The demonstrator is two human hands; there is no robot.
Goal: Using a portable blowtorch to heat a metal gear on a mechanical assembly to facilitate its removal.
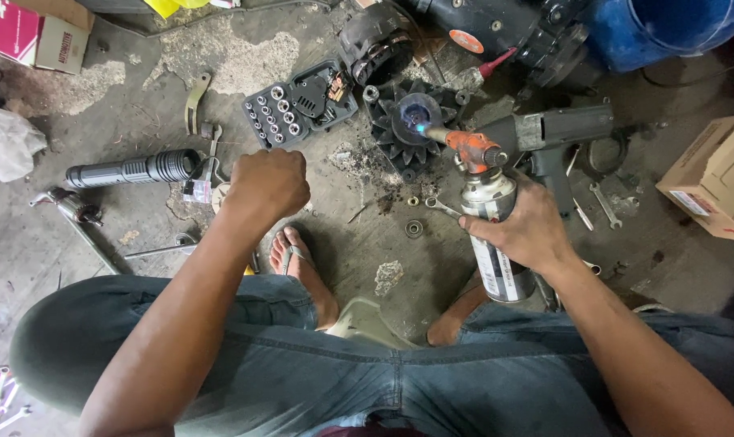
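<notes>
socket set [300, 103] beyond left hand [266, 184], a closed fist; right hand [527, 228] grips torch canister [493, 235].

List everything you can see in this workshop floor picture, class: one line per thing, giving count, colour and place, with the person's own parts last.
gas torch: one, silver can with orange head, lit, flame aimed at the finned part
finned part: one, black, round, on the floor at centre top
socket set: one, dark open case with silver sockets, left of the finned part
flashlight: one, black, lying at left
wrenches: several, silver, on the floor at right
cardboard box: one, brown, right edge
blue drum: one, top right
concrete floor: grey, stained
sandal: one, grey, on the foot at centre
jeans: blue, bottom
left hand: closed fist above the floor
right hand: grip around the torch can
</notes>
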